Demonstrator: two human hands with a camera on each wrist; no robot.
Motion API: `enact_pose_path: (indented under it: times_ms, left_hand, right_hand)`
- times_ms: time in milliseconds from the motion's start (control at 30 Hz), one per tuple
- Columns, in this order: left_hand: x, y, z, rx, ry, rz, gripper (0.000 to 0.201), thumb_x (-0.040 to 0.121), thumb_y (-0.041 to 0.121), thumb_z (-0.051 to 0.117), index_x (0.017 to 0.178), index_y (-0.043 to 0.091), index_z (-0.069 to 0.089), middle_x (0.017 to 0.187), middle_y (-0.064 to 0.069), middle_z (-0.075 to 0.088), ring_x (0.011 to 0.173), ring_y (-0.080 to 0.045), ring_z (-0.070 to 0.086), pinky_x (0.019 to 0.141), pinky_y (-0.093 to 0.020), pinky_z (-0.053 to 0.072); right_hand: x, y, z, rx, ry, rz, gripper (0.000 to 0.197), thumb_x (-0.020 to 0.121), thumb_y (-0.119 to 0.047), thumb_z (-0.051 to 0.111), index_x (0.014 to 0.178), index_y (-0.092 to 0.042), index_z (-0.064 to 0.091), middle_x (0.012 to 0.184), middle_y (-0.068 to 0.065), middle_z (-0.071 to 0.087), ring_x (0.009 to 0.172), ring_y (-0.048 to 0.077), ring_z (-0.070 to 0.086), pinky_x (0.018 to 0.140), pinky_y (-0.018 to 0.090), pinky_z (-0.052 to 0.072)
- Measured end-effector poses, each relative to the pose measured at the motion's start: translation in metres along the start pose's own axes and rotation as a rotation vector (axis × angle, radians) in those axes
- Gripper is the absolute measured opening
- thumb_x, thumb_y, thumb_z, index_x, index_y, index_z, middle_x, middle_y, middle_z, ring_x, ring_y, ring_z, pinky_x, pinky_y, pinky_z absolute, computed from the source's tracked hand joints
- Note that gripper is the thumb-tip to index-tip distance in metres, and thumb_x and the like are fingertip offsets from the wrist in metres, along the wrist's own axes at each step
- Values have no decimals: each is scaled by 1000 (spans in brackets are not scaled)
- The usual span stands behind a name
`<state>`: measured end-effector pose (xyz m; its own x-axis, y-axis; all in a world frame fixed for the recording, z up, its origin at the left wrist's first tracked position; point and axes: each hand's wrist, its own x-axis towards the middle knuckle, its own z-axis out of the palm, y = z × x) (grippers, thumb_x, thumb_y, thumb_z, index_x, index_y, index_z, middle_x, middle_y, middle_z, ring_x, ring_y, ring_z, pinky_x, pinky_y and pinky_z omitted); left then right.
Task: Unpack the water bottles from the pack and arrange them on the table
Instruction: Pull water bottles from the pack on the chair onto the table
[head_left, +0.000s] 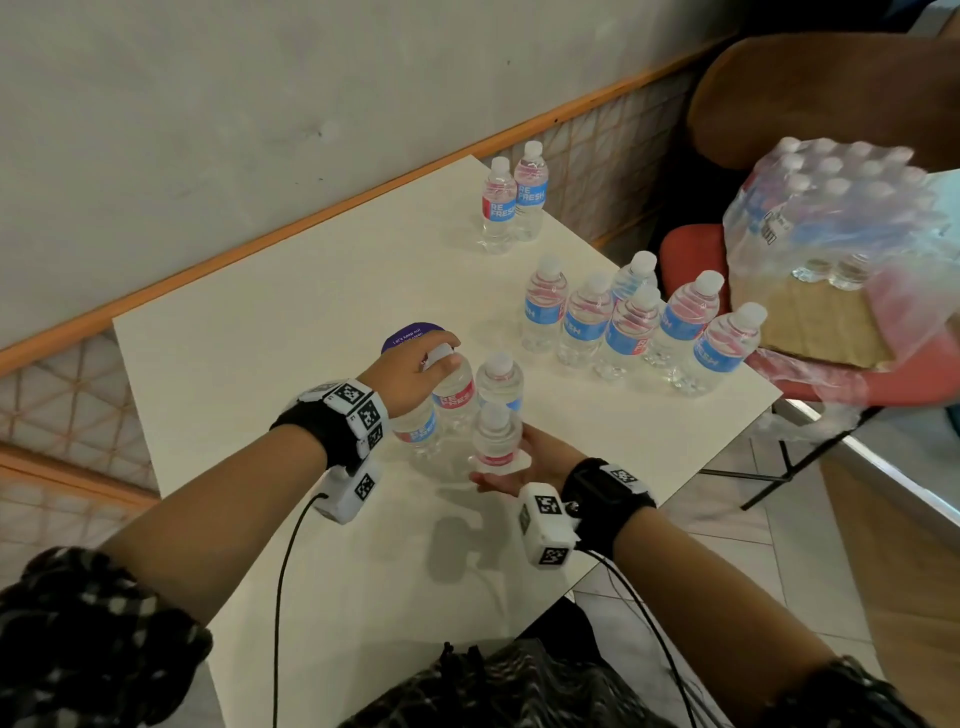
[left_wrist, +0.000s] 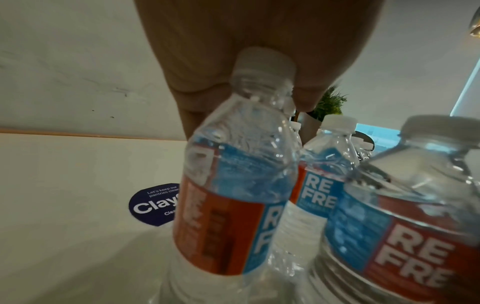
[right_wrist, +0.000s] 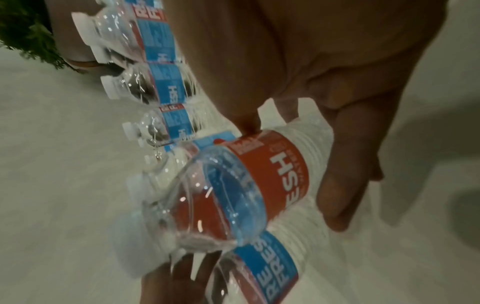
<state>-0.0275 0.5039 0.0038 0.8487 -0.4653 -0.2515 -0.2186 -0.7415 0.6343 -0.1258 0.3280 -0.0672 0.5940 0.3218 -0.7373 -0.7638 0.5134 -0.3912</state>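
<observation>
- The counter (head_left: 291, 322) is white and stands against the wall; the far right corner carries two upright bottles, and six more crowd the right edge.
- The pack (head_left: 841, 218), with torn shrink-wrap and many bottles left inside, sits on a red chair (head_left: 691, 249) just off the counter's right edge. That probably keeps it within reach and leaves the counter for arranging.
- Four bottles cluster near the counter's middle, close together, seemingly being set into a group.
- The left hand (head_left: 410, 374) pinches one clustered bottle (left_wrist: 233, 195) by its cap from above, fingers curled round the neck; this suits lowering or nudging it upright.
- The right hand (head_left: 524, 457) curls its fingers round the lower body of the nearest bottle (head_left: 496, 441), thumb on the label, likely steadying it. I cannot tell whether its base touches the counter.
- Labels read "RE FRESH", white on red and blue.
- A round purple sticker (left_wrist: 153, 205) beyond the cluster reads "Let's keep our pantries clean" and "Clay…", the rest hidden.
</observation>
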Motion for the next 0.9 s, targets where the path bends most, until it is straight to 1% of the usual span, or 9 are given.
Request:
enact_pose_path:
  times_ms: [100,233,333,433,500,600,733,833,900]
  left_hand:
    - [2,-2,0,0,-17,19,43,97,43,42,137,26,43,142,4,46,124,-18,48,96,-25,37]
    - [-2,8,-1,123,55,142,58,89,56,47,139,27,40,144,5,41,132,-15,39,108,-30,33]
    - [-17,23,4,287,193,398,68,78,63,59,131,22,49,140,0,44,130,-18,38,108,-30,31]
    - [-22,24,18,453,195,574,74,69,73,55,121,21,59,138,-5,48,129,-26,42,106,-40,36]
    - [-17,19,23,543,106,505,76,68,75,50,127,27,55,147,-5,39,139,-30,31,111,-49,29]
    - [-11,12,23,610,5,406,73,71,60,61,137,35,44,154,-1,26,145,-30,15,114,-52,22]
    - [-11,0,15,613,-34,433,67,72,50,59,136,35,45,150,-4,35,141,-35,23,113,-50,28]
    - [-14,-15,10,613,-11,454,62,70,55,47,130,41,38,144,-5,42,136,-38,33,101,-55,42]
    - [-16,-22,7,617,-23,414,65,69,57,44,132,42,36,149,-2,36,139,-36,27,103,-54,40]
  right_hand:
    - [10,4,13,108,22,48,31,97,-31,49,115,-7,54,108,29,58,81,44,63,62,45,60]
    - [14,5,10,43,152,123,61,96,-47,44,144,-12,29,108,31,59,72,42,69,56,42,57]
    - [6,-4,-5,-142,347,-5,60,97,-38,47,148,-21,21,108,23,50,82,36,59,63,45,53]
    - [-3,-18,-11,-234,332,-119,58,97,-22,47,146,-41,22,138,16,34,108,37,52,73,45,55]
    - [-6,-20,-6,-249,239,-131,59,97,-14,46,145,-42,25,142,14,31,108,40,52,79,49,54]
    - [-4,-15,6,-267,150,-156,61,95,-8,48,141,-44,28,132,15,37,103,42,54,77,49,56]
    - [5,-3,19,-186,90,-172,71,92,-3,54,138,-49,25,129,17,38,122,43,45,70,48,59]
    - [13,5,28,-162,61,-188,66,93,-1,51,132,-50,30,126,17,40,109,40,53,80,50,56]
    - [17,8,34,-164,48,-187,63,94,-1,49,131,-49,32,119,14,41,108,41,53,82,50,55]
